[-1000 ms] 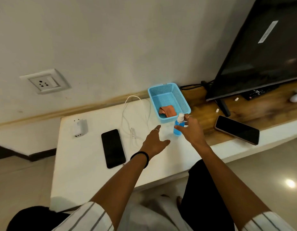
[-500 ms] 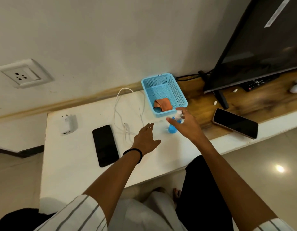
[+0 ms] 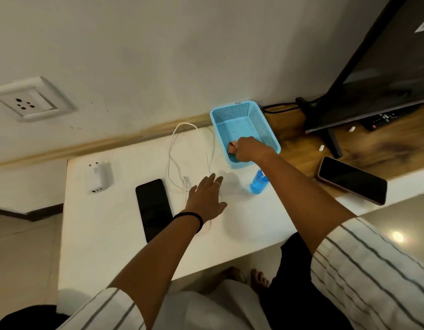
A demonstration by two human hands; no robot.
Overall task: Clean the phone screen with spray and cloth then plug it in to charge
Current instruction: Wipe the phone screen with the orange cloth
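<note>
Orange cloth (image 3: 232, 147) in the blue basket (image 3: 239, 110) is pinched by the right hand (image 3: 248, 150), seemingly fetched for wiping, while the left hand (image 3: 207, 200), its grip empty and fingers straight, hovers over the worktop (image 3: 106, 225) beside the phone (image 3: 153, 207), spray bottle (image 3: 258, 184) parked nearby.

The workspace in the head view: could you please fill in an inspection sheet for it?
Surface: white tabletop joined to a wooden shelf.
Job's things: black phone face up; blue spray bottle upright; orange cloth in the blue basket; white charger unplugged.
Clutter: second phone; remote; two small white bits under the TV.
Grippers: right hand in the basket on the cloth, grip hidden; left hand open, flat.
Cables: white cable looped, loose.
Surroundings: wall socket, free.
</note>
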